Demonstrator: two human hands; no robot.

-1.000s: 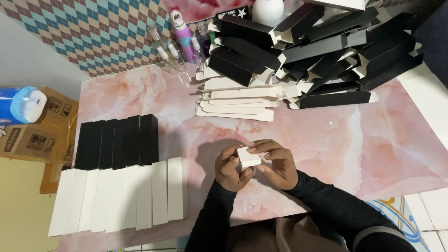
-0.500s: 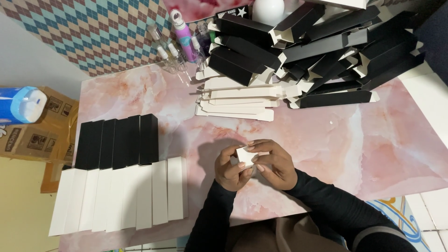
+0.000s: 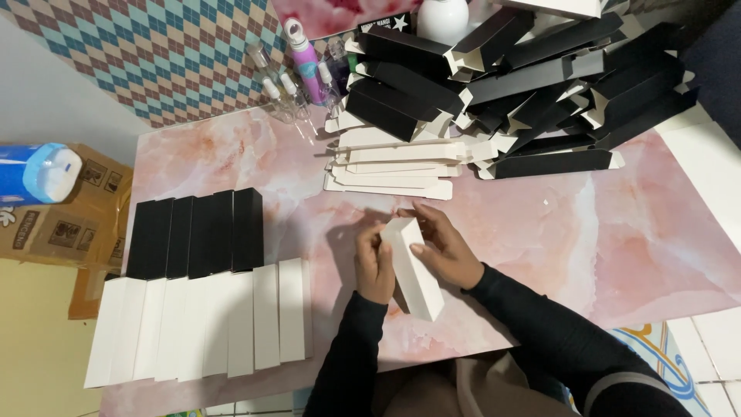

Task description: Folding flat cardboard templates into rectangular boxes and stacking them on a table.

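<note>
Head view: a white box (image 3: 413, 266) is held near the table's (image 3: 633, 232) near edge, its long axis running front to back, left hand (image 3: 375, 262) and right hand (image 3: 445, 249) closed around its far end.

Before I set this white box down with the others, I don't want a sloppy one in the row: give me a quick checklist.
1. Both hands on the white box: ok, left hand and right hand hold it.
2. Far end flap closed: cannot tell.
3. Box squared up, not crushed: ok.
4. Free spot beside the white row: ok, bare pink table to its right.
5. Black row tidy: ok.
</note>
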